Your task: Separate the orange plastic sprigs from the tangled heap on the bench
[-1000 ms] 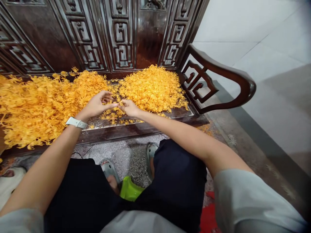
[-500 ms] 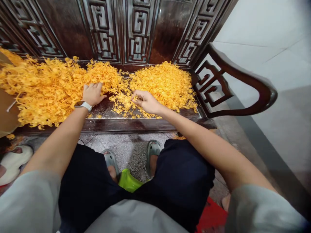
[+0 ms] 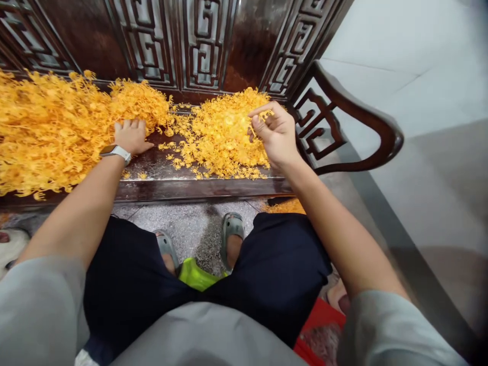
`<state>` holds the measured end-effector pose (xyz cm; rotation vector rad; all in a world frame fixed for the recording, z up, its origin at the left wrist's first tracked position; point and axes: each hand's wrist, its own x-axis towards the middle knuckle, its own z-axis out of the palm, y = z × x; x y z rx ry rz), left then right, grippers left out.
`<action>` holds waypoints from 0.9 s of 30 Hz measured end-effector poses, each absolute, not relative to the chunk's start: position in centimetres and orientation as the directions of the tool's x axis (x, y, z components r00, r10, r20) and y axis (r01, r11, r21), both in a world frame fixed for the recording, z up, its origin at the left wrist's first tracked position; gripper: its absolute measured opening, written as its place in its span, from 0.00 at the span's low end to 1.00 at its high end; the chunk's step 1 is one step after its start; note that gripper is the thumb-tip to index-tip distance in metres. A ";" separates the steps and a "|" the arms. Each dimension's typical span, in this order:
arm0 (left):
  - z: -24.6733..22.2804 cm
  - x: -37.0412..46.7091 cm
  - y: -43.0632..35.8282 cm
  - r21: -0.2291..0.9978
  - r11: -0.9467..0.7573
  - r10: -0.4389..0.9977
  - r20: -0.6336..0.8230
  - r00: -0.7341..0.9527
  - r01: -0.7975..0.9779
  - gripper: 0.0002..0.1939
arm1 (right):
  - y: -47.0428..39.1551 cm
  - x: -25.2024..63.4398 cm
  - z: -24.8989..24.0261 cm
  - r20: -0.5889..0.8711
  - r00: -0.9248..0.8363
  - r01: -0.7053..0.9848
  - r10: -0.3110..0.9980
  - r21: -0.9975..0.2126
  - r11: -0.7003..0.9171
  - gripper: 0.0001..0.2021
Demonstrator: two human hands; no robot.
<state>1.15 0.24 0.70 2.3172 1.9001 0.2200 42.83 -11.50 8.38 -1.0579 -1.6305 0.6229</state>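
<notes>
A large pile of small yellow-orange spidery pieces point(image 3: 49, 132) covers the left of the dark wooden bench point(image 3: 163, 189). My left hand point(image 3: 131, 137), with a watch at the wrist, rests against the right edge of that pile, its fingers spread. Over the right side of a smaller yellow pile point(image 3: 224, 134), my right hand point(image 3: 275, 131) is raised, with a yellow piece point(image 3: 267, 116) pinched between its thumb and fingers. Loose pieces lie scattered between the two piles.
Behind the piles stands the carved bench back point(image 3: 204, 46), and a curved armrest point(image 3: 366, 122) is at the right. A bright green object point(image 3: 198, 277) sits between my legs. Something red point(image 3: 324, 317) lies at the lower right.
My right hand has moved right and up, from the loose pieces to the right side of the smaller pile. My left hand stays by the large pile. The view has shifted a little.
</notes>
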 end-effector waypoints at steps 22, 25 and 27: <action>7.6 18.3 -6.9 0.629 -0.683 0.725 0.521 0.450 0.372 0.27 | -14.9 41.7 13.0 0.140 -0.152 -0.436 0.978 -0.898 0.061 0.14; 9.1 16.5 -6.8 0.460 -0.737 0.675 0.519 0.524 0.494 0.26 | -14.6 42.5 13.0 0.077 -0.164 -0.457 0.984 -0.890 -0.007 0.12; 9.7 15.4 -7.0 0.295 -0.739 0.664 0.469 0.582 0.606 0.25 | -14.4 43.0 13.0 0.020 -0.189 -0.426 0.982 -0.902 -0.063 0.12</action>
